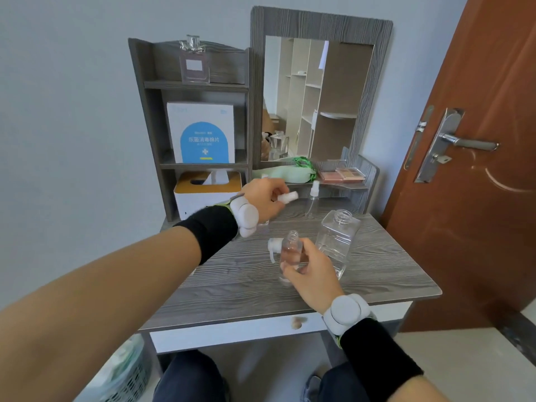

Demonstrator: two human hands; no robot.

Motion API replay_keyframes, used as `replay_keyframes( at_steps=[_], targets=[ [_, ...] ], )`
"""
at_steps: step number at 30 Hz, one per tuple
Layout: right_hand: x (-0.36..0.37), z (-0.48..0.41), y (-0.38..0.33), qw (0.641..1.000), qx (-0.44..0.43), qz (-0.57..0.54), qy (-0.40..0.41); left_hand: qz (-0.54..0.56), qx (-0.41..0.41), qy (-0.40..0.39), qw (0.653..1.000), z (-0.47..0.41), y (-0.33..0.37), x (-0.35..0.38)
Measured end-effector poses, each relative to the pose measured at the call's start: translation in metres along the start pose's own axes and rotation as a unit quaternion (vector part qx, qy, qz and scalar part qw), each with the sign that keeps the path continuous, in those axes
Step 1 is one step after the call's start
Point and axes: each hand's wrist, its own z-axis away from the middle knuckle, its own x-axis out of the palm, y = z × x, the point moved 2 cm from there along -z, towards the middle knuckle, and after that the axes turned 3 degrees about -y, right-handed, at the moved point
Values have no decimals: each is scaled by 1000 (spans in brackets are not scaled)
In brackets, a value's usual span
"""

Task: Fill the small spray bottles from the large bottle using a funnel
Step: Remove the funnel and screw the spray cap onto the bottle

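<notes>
While right hand gripped uncapped small spray bottle, left hand pinched spray cap at twelve o'clock; uncapping step, next probably needed funnel in neck.

Grey dresser w/ mirror; brown door.

A perfume bottle tops the grey shelf unit above a blue-and-white box and a tissue box, beside a mirror, a makeup palette and a brown door.
</notes>
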Motion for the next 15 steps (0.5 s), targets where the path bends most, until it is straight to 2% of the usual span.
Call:
replay_keyframes(
  at_steps=[3, 7, 10, 15],
  targets=[
    [-1, 2, -1, 1000, -2, 8, 3, 191, -29, 23, 981, 8, 19, -21],
    [-2, 2, -3, 1000, -6, 27, 10, 385, -62, 15, 921, 19, 30, -37],
    [-2, 2, -6, 999, -6, 40, 12, 454, -67, 12, 888, 30, 38, -44],
    [-3, 4, -7, 999, -5, 41, 10, 506, -61, 63, 858, 39, 50, -58]
  ],
)
